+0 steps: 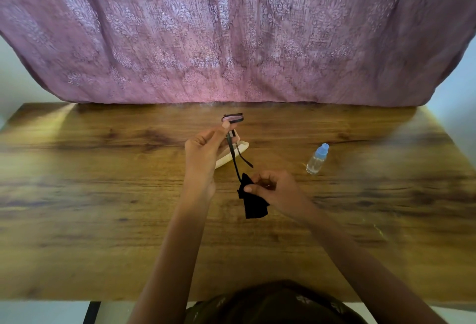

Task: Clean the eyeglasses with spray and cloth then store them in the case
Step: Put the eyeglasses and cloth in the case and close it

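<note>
The grip of the left hand is closed: thumb and fingertips pinch the thin black-framed eyeglasses at the front of the frame, beside one lens, holding them up above the bench. The lenses point away from the person, and the two temple arms are unfolded and slant down towards them.

The right hand has its grip clamped on a crumpled black cleaning cloth, thumb and curled fingers bunching it. The top of the cloth meets the tip of the longer-looking temple arm, and the rest hangs loose below the hand. The other temple tip ends free, just above the cloth.

A cream oblong eyeglass case lies on the brown wood-grain bench, partly hidden behind the left hand. A small clear spray bottle with a blue cap stands well to the right. A mauve patterned curtain hangs behind the far edge.
</note>
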Demonstrator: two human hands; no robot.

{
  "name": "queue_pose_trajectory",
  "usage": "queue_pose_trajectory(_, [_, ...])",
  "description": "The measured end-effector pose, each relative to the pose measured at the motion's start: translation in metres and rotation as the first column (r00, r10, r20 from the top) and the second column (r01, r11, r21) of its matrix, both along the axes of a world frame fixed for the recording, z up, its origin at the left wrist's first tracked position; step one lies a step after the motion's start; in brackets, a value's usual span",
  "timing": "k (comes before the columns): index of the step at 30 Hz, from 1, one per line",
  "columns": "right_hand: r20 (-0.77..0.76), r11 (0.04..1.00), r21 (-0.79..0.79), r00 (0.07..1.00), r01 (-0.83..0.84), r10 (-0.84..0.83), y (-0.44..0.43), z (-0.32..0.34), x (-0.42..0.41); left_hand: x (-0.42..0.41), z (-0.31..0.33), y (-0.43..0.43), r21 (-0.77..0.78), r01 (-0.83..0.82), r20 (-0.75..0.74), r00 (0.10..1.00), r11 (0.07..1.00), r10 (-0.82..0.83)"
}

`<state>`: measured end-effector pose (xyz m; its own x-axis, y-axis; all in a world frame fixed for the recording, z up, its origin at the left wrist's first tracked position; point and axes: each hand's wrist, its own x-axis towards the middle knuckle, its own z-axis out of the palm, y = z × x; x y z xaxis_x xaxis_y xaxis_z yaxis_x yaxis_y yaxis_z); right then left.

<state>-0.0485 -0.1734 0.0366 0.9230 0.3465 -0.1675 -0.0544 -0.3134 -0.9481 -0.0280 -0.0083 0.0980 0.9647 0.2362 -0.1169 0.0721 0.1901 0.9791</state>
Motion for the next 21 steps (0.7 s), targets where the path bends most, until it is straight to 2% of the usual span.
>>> queue_pose_trajectory(2, [-0.008, 0.988, -0.149, 1.000, -0.024, 0.023, -0.007, -0.007, 0.004, -0.001, 0.000, 0.002, 0.024, 0.015, 0.004, 1.000, 1.000, -0.015])
queue_pose_trajectory(5, [0.071, 0.892, -0.451, 0.997, 0.006, 0.030, -0.019, -0.020, 0.010, 0.000, 0.001, 0.008, 0.058, 0.033, 0.006, 0.999, 0.998, -0.033])
queue_pose_trajectory(10, [0.179, 0.811, -0.558, 0.980, 0.175, -0.088, -0.033, -0.024, 0.020, -0.002, 0.004, 0.019, 0.169, 0.112, 0.039, 0.992, 0.979, -0.120])
queue_pose_trajectory(13, [0.176, 0.747, -0.646, 0.983, 0.157, -0.054, -0.038, -0.021, 0.026, -0.005, 0.005, 0.022, 0.248, 0.143, 0.070, 0.984, 0.958, -0.165])
queue_pose_trajectory(16, [0.216, 0.783, -0.589, 0.972, 0.201, -0.087, -0.041, -0.013, 0.032, -0.007, 0.007, 0.025, 0.307, 0.200, 0.088, 0.968, 0.930, -0.237])
queue_pose_trajectory(19, [0.232, 0.873, -0.378, 0.944, 0.309, -0.234, -0.041, 0.002, 0.036, -0.007, 0.007, 0.030, 0.377, 0.236, 0.098, 0.951, 0.895, -0.292])
queue_pose_trajectory(21, [0.120, 0.912, -0.174, 0.927, 0.372, -0.356, -0.040, 0.011, 0.038, -0.008, 0.008, 0.032, 0.406, 0.274, 0.107, 0.933, 0.872, -0.343])
